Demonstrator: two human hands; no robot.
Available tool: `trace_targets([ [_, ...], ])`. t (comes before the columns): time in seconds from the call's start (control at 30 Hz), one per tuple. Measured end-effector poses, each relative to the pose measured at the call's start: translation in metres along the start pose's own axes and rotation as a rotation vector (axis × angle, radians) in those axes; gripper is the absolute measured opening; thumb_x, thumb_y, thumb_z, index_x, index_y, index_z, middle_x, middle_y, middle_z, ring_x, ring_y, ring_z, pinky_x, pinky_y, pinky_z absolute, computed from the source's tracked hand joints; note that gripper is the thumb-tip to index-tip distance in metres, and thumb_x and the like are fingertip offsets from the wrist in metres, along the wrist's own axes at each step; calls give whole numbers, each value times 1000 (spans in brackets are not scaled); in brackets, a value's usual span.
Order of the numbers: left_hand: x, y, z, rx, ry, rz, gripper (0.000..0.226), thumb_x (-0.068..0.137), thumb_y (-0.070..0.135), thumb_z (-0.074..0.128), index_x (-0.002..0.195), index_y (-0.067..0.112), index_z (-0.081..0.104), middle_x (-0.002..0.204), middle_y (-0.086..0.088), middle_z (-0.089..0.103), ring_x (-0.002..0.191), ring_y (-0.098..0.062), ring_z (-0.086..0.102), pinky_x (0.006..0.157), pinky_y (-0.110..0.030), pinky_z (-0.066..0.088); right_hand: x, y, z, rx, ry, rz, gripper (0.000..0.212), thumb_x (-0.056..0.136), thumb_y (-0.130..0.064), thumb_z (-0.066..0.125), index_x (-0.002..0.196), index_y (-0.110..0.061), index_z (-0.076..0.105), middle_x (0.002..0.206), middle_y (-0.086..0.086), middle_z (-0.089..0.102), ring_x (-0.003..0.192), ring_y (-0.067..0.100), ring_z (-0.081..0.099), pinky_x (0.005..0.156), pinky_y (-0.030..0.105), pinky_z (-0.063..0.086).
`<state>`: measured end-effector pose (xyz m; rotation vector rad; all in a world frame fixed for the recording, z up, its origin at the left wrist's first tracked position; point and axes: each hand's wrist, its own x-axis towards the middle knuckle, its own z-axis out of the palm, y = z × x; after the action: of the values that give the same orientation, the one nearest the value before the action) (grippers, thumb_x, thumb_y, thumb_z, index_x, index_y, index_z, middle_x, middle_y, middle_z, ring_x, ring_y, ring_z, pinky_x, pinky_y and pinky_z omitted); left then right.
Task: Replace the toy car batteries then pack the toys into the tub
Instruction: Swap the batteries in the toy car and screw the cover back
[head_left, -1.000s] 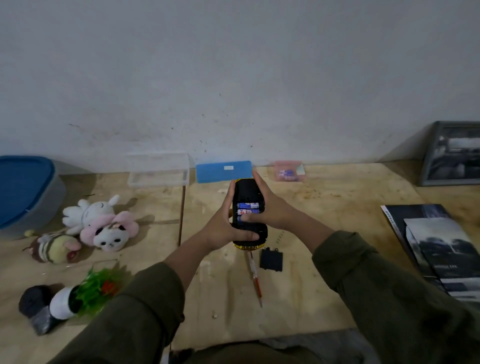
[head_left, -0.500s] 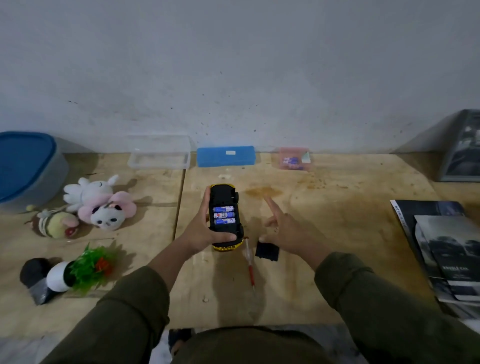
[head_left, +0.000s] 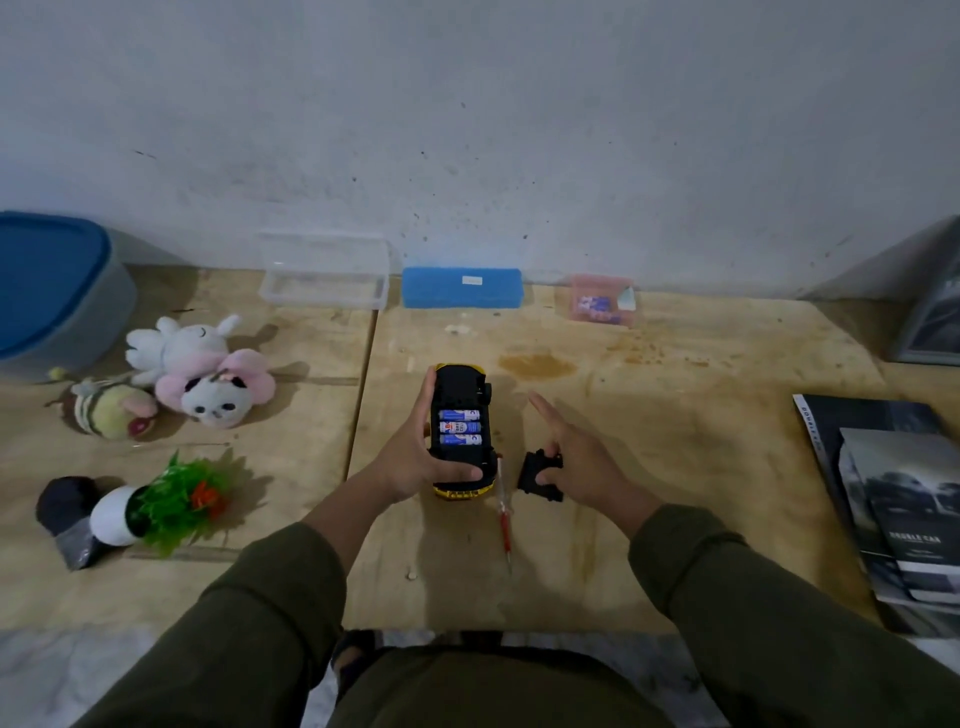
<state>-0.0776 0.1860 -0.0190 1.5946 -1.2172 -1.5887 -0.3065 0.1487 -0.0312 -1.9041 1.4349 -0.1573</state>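
Note:
The yellow and black toy car (head_left: 460, 387) lies upside down in my left hand (head_left: 410, 460), just above the wooden table (head_left: 675, 415). Its battery bay is uncovered and shows three blue batteries (head_left: 460, 427). My right hand (head_left: 584, 462) rests to the right of the car, thumb and a curled finger pinching the black battery cover (head_left: 532, 483), which still lies on the table; the forefinger points forward. A red screwdriver (head_left: 505, 525) lies between car and cover. The grey tub with a blue lid (head_left: 47, 280) stands at the far left.
Left of the car lie a white plush (head_left: 176, 345), a pink panda plush (head_left: 218, 389), a striped bee plush (head_left: 106, 408) and a toppled potted plastic plant (head_left: 171, 499). A clear box (head_left: 324, 275), blue case (head_left: 461, 287) and pink box (head_left: 600, 300) line the wall. Magazines (head_left: 898, 499) lie right.
My right hand left the car, dropped to the table and closed its thumb and finger on the battery cover. My left hand lowered the car slightly.

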Motion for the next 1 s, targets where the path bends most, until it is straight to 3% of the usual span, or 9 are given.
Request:
trace_targets([
  [0.1,0,0,2,1,-13,2,135,62,5,87,147,46,-10,127,23,43,123,-13,45,99,-33,43,6,-3,-15,214,59,55,98,77,0,72,147,-39,15,79,4,57,72,13,56,66,20,45],
  [0.27,1,5,4,-13,-36,33,135,62,3,87,147,44,-11,128,21,45,123,-14,48,96,-32,47,25,-35,-53,446,173,35,88,77,0,72,145,-34,27,86,11,62,82,17,61,71,19,49],
  [0.4,3,12,7,-42,-69,72,135,62,2,86,146,45,-10,140,8,42,124,-14,49,98,-36,49,33,-69,-58,386,84,-118,84,76,0,72,143,-32,32,83,6,63,80,17,65,77,20,51],
  [0.63,3,24,6,-46,-108,92,131,66,4,84,146,45,-11,142,14,35,120,0,46,95,-25,49,39,-93,-53,229,-66,-229,80,79,-3,70,141,-37,33,85,5,64,86,22,66,84,28,53],
  [0.77,2,26,4,-41,-99,89,132,64,10,87,145,48,-10,146,12,33,131,-12,38,99,-29,47,43,-97,-54,169,-86,-254,79,79,-4,70,141,-37,34,83,0,64,83,18,65,83,26,52],
  [1.0,3,31,1,-13,-90,105,132,64,13,88,145,49,-10,147,14,31,134,-13,35,104,-33,44,48,-99,-57,133,-86,-257,78,79,-6,71,140,-37,34,82,-4,63,82,14,64,82,22,49],
])
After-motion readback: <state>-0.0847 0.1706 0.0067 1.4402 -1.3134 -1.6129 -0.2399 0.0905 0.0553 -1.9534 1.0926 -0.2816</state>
